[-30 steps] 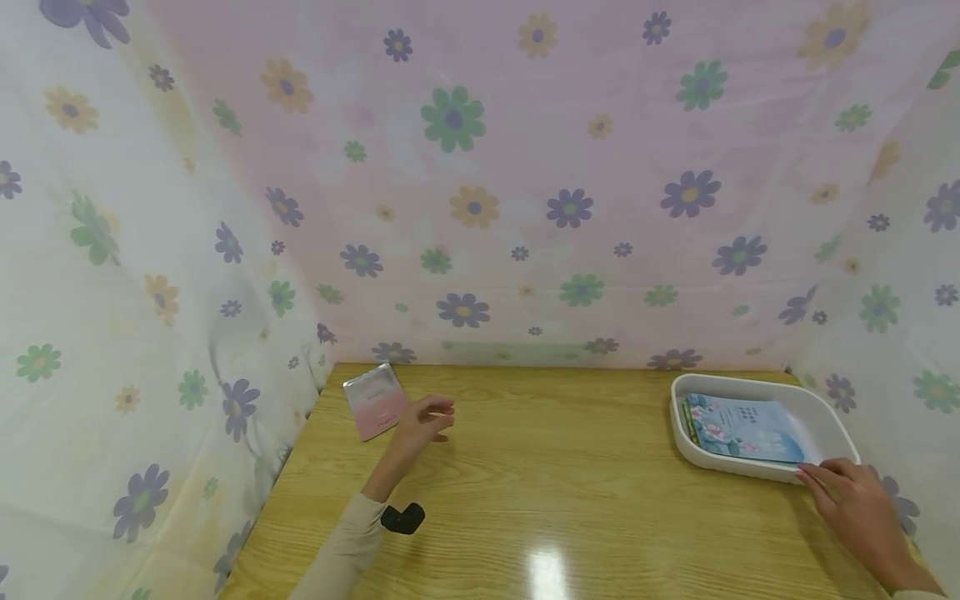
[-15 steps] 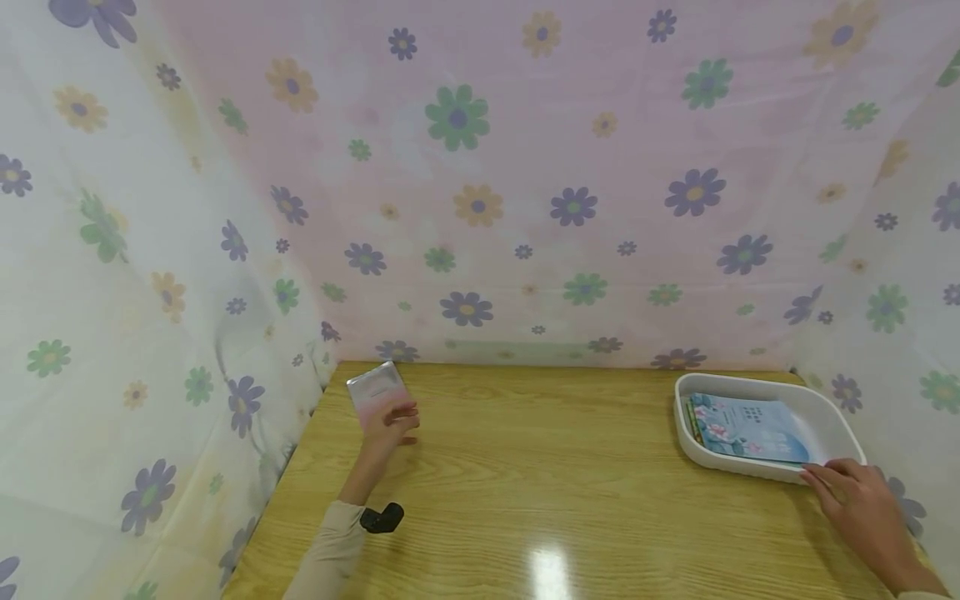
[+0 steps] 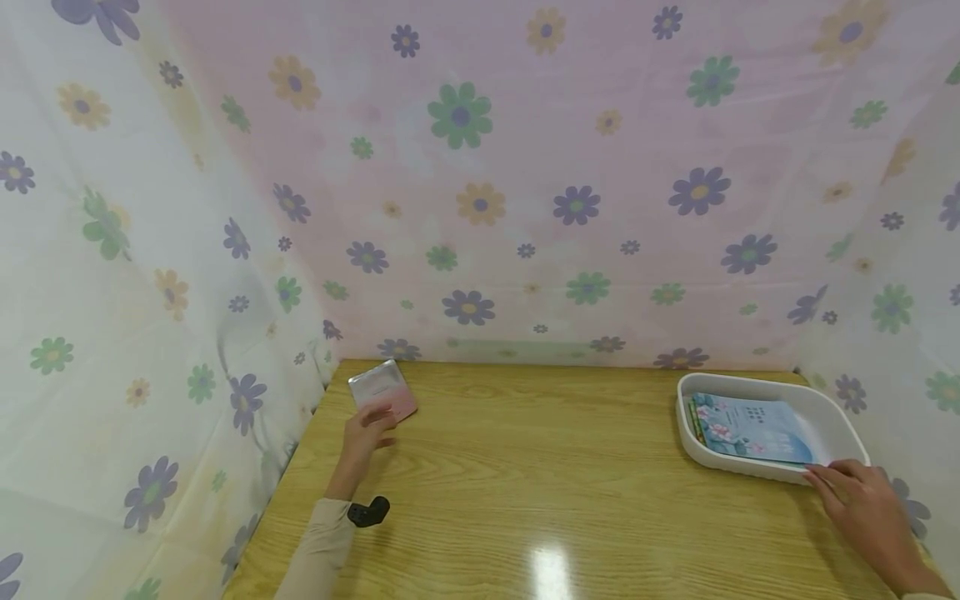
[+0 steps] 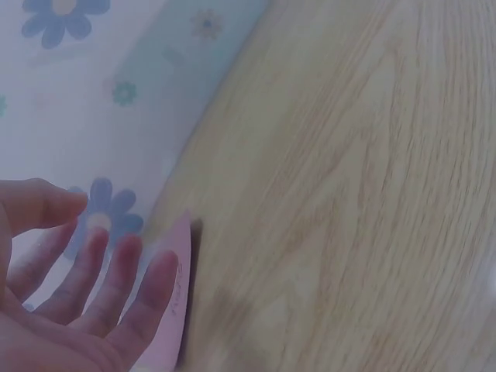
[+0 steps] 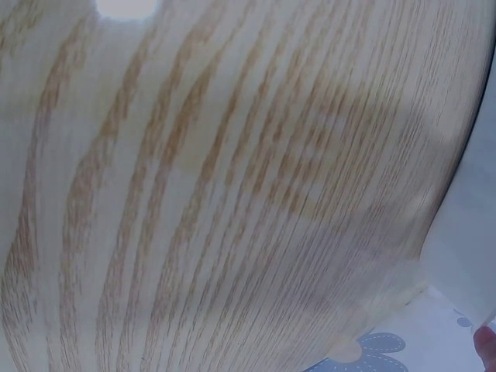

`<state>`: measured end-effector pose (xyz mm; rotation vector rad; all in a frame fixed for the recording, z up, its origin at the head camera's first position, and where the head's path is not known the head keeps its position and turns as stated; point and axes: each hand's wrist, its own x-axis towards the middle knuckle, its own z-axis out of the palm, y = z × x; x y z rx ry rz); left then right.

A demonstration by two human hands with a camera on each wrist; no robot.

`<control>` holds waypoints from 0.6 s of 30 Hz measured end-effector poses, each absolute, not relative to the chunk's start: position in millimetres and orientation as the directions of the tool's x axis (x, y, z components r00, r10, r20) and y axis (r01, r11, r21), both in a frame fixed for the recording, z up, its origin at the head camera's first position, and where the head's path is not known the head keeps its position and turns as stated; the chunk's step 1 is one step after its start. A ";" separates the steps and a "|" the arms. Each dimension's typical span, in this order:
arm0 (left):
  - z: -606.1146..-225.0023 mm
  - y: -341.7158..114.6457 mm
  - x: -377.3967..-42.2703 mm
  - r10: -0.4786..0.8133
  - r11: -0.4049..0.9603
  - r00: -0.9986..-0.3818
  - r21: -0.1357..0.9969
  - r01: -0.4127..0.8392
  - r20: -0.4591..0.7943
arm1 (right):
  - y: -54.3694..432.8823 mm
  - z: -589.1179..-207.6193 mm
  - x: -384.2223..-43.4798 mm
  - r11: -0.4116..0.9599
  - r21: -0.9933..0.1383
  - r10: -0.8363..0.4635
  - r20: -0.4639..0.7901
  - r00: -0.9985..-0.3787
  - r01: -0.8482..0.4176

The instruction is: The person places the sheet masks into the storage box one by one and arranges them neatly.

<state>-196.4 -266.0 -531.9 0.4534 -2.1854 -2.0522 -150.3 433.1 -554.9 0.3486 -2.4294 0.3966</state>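
Observation:
A flat sachet (image 3: 402, 403), silver at the top and pink below, lies at the back left of the table. My left hand (image 3: 363, 433) hovers over its lower left part and hides that corner; the fingers are loosely bent. In the left wrist view the sachet's pink end (image 4: 172, 325) shows behind the fingers, and nothing is between thumb and fingers. On the right, my right hand (image 3: 862, 504) pinches the front right rim of a white tray (image 3: 738, 467). Inside it lies a light blue packet (image 3: 757, 429) printed with flowers. Only a fingertip (image 5: 486, 346) shows in the right wrist view.
Both hands work over a wood-grain table (image 3: 540, 467). A flower-patterned curtain (image 3: 525, 250) stands close behind it and along both sides. Another packet's greenish edge (image 3: 696, 423) peeks out beneath the blue one. A black device (image 3: 369, 512) is worn on the left wrist.
My left hand has moved left, from the sachet's right side to over its lower left part. The right hand keeps its hold on the tray rim.

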 end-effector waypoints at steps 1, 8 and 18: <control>-532.8 -267.9 -196.2 -0.296 0.042 -0.947 0.988 -0.146 -0.127 | 433.1 -554.9 -150.3 0.919 -0.193 -0.149 0.636 -0.757 -0.343; -540.3 -281.7 -196.8 -0.356 -0.009 -0.919 0.984 -0.177 -0.168 | 432.6 -554.9 -150.0 0.915 -0.184 -0.165 0.642 -0.749 -0.359; -550.8 -294.4 -197.1 -0.474 -0.041 -0.839 0.958 -0.284 -0.269 | 431.8 -554.7 -149.5 0.917 -0.187 -0.161 0.635 -0.756 -0.352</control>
